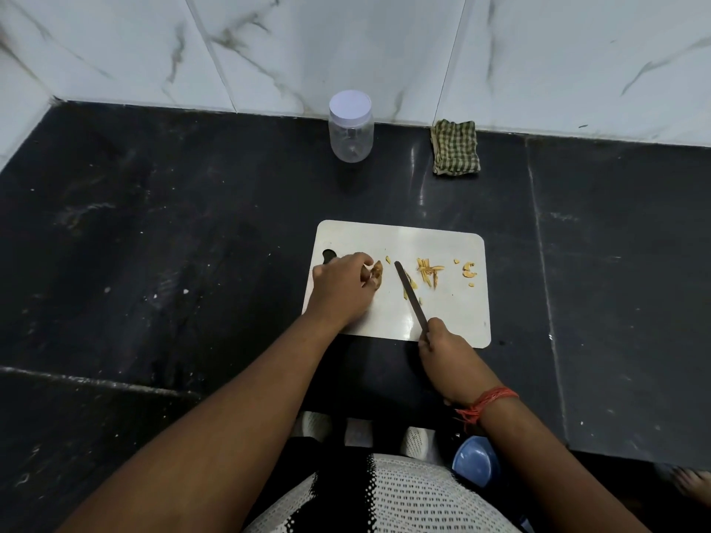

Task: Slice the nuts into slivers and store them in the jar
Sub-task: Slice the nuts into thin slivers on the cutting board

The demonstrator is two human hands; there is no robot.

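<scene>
nut pinched at left grip fingertips | right grip clenches knife just beside

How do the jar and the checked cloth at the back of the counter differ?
The jar is clear plastic with a white lid; the cloth is green-checked fabric. The jar stands upright; the cloth lies flat, folded. The jar is left of the cloth. Both sit against the wall, beyond the board.

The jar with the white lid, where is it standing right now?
In the head view the jar stands upright, lid on, at the back of the dark counter against the marble wall, beyond the cutting board and left of the checked cloth.
</scene>
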